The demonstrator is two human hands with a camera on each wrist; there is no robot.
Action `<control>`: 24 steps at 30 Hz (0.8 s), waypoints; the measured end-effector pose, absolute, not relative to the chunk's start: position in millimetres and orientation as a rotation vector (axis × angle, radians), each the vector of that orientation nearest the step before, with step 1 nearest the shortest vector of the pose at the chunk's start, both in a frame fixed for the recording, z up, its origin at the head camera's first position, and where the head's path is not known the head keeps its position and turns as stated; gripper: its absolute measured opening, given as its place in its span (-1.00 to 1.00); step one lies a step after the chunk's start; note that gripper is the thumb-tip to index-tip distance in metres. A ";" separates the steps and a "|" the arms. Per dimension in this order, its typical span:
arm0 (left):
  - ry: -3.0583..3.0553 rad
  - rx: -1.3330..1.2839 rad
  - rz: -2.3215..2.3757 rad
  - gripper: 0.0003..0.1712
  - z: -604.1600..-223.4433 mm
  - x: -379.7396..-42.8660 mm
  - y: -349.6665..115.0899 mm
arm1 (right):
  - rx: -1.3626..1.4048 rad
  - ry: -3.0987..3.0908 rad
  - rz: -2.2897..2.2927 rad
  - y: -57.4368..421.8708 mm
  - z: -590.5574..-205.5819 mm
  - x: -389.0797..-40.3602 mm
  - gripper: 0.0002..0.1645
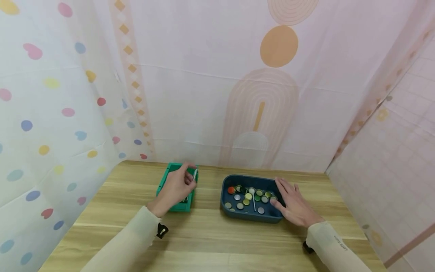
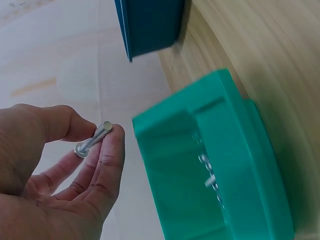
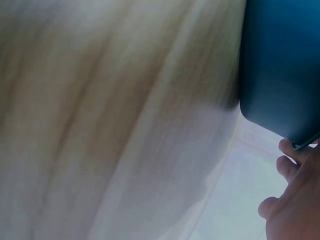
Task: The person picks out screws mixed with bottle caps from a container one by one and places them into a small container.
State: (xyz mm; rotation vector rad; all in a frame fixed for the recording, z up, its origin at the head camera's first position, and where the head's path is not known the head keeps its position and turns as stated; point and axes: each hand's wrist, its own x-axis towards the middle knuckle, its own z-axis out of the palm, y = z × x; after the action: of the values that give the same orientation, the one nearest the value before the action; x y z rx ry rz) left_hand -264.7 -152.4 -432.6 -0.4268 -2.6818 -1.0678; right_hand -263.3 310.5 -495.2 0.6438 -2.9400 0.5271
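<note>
My left hand [image 1: 178, 187] pinches a small silver bolt [image 2: 94, 139] between thumb and fingertips, over the green bin [image 1: 184, 207] in the head view. The bolt has a wide flat head and a smooth-looking shank, tilted. Inside the bin are several small metal pieces [image 2: 211, 180]. My right hand [image 1: 299, 207] rests on the right rim of the dark blue tray [image 1: 251, 216], thumb over the inside and fingers along the edge. Round, cap-like discs [image 1: 249, 196] in silver, yellow, green and red lie in the tray, with a thin white stick [image 1: 253, 203] among them.
Both containers stand on a wood-grain table [image 1: 204, 241], the green bin left of the blue tray with a gap between. Behind the table's far edge hangs a patterned cloth [image 1: 190, 94]; more cloth hangs at both sides.
</note>
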 end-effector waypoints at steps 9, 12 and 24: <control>-2.733 -0.345 -1.074 -0.48 -435.3 -268.7 -175.3 | 0.660 -2.934 0.520 310.9 -499.3 -263.3 0.05; -2.769 -0.309 -1.080 -0.45 -435.5 -269.9 -180.4 | 0.669 -2.927 0.523 309.5 -498.3 -263.0 0.04; -2.891 -0.250 -1.035 -0.46 -440.3 -276.1 -189.7 | 0.684 -2.917 0.548 310.6 -496.3 -263.0 0.03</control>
State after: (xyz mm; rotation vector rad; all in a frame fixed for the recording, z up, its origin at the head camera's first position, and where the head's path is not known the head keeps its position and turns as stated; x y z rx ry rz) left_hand -276.1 -189.7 -440.3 -0.2499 -2.8905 -1.0352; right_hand -263.0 310.6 -496.3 0.6839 -2.9173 0.5483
